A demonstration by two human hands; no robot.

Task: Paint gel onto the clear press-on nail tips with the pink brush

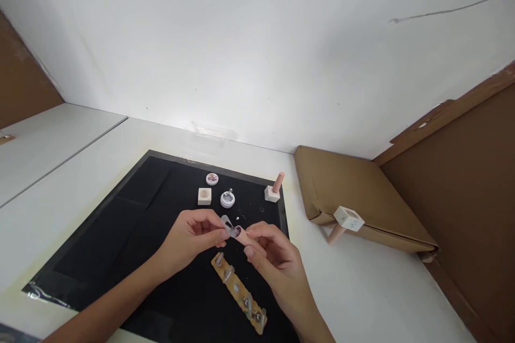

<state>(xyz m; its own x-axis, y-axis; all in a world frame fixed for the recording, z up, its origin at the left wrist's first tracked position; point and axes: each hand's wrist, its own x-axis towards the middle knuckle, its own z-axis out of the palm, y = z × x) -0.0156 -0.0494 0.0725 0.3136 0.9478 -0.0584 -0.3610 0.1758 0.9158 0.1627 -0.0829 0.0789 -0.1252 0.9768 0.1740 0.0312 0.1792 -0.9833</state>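
My right hand is closed around a pink, finger-shaped cylinder, whose rounded far end carries something shiny and purplish. My left hand pinches a small translucent piece, perhaps plastic film, against or very near that end; I cannot tell whether they touch. Below the hands, a tan strip bears several clear and silvery pieces. Just beyond them sit a round white pot with silvery contents, a white square block and another small round pot with coppery bits.
A black mat covers much of the white table. At its right edge, a white cube holds an upright pink peg. A similar white cube with a peg lies tipped against a brown cardboard box. A white wall rises behind.
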